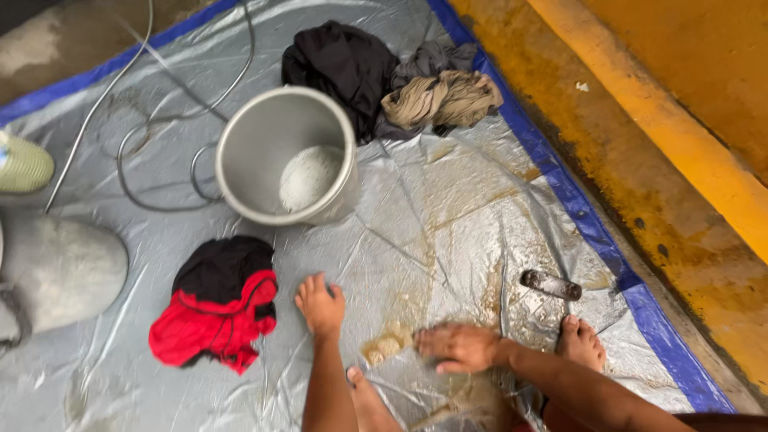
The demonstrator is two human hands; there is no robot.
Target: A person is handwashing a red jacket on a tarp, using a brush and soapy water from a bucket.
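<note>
My left hand (321, 305) rests on the wet silver tarp (448, 200), fingers bent and holding nothing, just right of a crumpled red and black garment (214, 314). My right hand (458, 347) lies flat and blurred on the tarp, its fingertips touching a small tan, sudsy lump (387, 346). Brown murky water streaks the tarp around it. My bare feet (581, 342) are planted on the tarp at either side of my right arm.
A metal bucket (240, 160) holding something whitish stands behind my hands. A pile of black, grey and tan clothes (384, 76) lies farther back. A small dark brush-like object (550, 285) lies at the right. A thin hose (160, 120) loops at the left. Yellow-stained concrete (688, 160) borders the tarp's blue edge.
</note>
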